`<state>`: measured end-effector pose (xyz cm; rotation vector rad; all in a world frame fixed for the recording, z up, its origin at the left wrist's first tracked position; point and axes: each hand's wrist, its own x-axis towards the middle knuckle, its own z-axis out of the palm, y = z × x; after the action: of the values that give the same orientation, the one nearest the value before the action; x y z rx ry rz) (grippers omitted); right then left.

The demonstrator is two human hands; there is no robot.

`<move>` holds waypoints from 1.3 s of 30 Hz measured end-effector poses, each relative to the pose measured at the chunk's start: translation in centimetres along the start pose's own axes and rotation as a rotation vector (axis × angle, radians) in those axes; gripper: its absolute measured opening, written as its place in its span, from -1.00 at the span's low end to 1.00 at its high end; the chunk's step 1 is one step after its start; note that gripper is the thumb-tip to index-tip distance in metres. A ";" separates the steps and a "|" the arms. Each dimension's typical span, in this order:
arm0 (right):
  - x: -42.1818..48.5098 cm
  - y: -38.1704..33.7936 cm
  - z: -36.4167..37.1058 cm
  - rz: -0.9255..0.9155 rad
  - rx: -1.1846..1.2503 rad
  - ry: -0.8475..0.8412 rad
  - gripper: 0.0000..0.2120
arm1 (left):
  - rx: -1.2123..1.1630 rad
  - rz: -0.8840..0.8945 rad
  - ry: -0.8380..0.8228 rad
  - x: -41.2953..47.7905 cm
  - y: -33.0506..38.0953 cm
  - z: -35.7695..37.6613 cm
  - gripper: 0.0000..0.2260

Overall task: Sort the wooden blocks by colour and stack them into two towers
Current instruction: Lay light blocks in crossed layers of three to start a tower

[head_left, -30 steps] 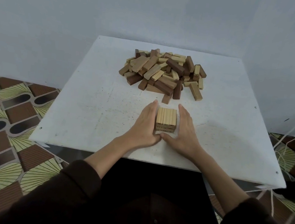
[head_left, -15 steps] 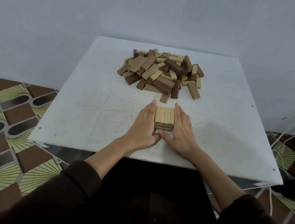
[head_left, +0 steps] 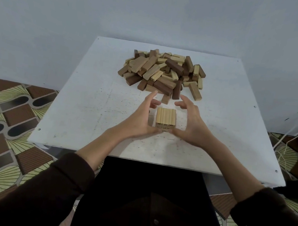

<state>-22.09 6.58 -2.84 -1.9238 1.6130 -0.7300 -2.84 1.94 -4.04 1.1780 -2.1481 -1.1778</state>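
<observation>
Head view: we are watching the left grip [head_left: 144, 116] and right grip [head_left: 190, 123] hovering loosely open, holding nothing, either side of the light tower [head_left: 166, 116]. It is sitting between them on the desk [head_left: 89, 105], and they are probably guarding its squareness. Just beyond both grips, the mixed pile [head_left: 164, 73] is lying unsorted; no dark tower is showing.

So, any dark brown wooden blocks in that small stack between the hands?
No, the small stack shows only pale blocks; the dark ones lie in the heap.
</observation>
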 end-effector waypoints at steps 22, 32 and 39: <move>1.4 -0.9 -0.2 -0.046 -0.130 -0.093 -0.11 | -0.023 0.025 -0.051 1.1 0.8 0.0 -0.02; 1.4 -0.5 -0.1 0.001 -0.138 -0.138 -0.04 | 0.041 0.008 -0.049 1.1 0.2 0.2 0.00; 1.9 -0.7 0.2 0.037 -0.168 -0.156 -0.01 | 0.047 -0.013 -0.063 1.4 0.2 0.1 0.01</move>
<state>-21.19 4.85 -2.31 -2.0073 1.6524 -0.4297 -3.77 0.91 -3.96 1.1913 -2.2299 -1.1910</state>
